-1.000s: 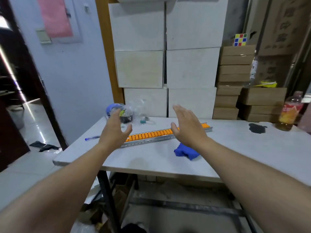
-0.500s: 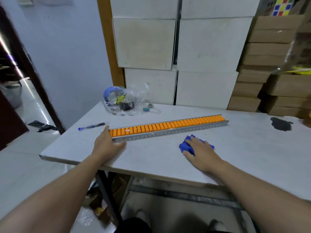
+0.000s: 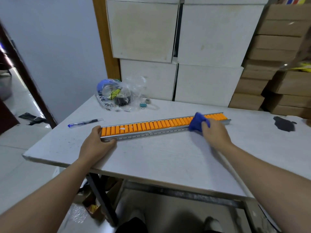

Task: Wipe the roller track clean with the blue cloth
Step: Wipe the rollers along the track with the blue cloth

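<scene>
A long metal roller track with orange rollers lies across the white table, slanting up to the right. My left hand grips its left end, fingers over the near rail. My right hand holds the crumpled blue cloth and presses it onto the rollers near the right end. A small white speck shows on the rollers near the left end.
A blue pen lies left of the track. A clear plastic bag of items and a teal binder clip sit behind it. A black scrap lies at the right. White boxes and cardboard cartons stand stacked behind the table.
My right hand picked up the blue cloth from the table and brought it onto the track's right part. My left hand settled its grip on the left end. The camera moved closer.
</scene>
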Tool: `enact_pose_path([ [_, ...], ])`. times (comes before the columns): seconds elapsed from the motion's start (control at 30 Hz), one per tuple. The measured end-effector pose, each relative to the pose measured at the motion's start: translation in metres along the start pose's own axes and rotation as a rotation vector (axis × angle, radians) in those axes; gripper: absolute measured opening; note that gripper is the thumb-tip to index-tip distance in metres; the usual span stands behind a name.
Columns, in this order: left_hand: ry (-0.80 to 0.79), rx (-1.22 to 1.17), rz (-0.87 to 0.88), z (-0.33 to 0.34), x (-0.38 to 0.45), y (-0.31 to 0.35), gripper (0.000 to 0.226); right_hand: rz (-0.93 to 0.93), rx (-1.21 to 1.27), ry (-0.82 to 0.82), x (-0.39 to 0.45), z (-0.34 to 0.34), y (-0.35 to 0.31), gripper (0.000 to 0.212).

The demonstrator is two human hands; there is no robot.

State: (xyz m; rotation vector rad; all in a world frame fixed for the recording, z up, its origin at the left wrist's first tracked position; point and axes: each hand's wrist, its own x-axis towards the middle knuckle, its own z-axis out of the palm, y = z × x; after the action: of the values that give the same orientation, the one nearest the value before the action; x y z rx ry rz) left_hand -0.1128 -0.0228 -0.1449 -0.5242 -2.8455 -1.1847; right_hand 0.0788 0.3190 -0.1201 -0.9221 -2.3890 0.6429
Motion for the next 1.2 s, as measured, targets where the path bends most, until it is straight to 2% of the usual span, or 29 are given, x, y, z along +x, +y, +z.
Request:
enact_pose_path([
  [0.13,0.014,0.007,0.001,0.001,0.003,-0.001,0.065,0.216,0.284,0.311,0.057,-0.028,0.005,0.025],
  [0.23,0.021,0.001,0.006,0.002,0.005,-0.003,0.068,0.215,0.223,0.466,0.081,-0.042,0.021,0.029],
  [0.3,0.015,-0.001,-0.002,0.003,0.006,-0.006,0.071,0.175,0.069,0.35,0.089,-0.038,0.039,0.028],
  [0.4,0.021,-0.015,-0.013,0.003,0.009,-0.01,0.075,0.166,-0.079,0.001,0.09,-0.017,0.065,0.026],
  [0.43,0.022,-0.028,-0.02,0.003,0.01,-0.01,0.075,0.164,-0.105,-0.051,0.088,-0.01,0.07,0.028],
  [0.6,0.031,-0.06,-0.019,0.003,0.012,-0.011,0.074,0.114,-0.112,0.007,0.07,0.011,0.053,0.031],
  [0.83,0.013,-0.078,-0.012,0.0,0.009,-0.009,0.073,0.012,-0.095,0.078,0.034,0.049,-0.014,0.032],
  [1.2,-0.063,-0.146,0.007,-0.008,0.013,-0.016,0.069,-0.13,0.042,0.014,-0.027,0.124,-0.135,0.029],
])
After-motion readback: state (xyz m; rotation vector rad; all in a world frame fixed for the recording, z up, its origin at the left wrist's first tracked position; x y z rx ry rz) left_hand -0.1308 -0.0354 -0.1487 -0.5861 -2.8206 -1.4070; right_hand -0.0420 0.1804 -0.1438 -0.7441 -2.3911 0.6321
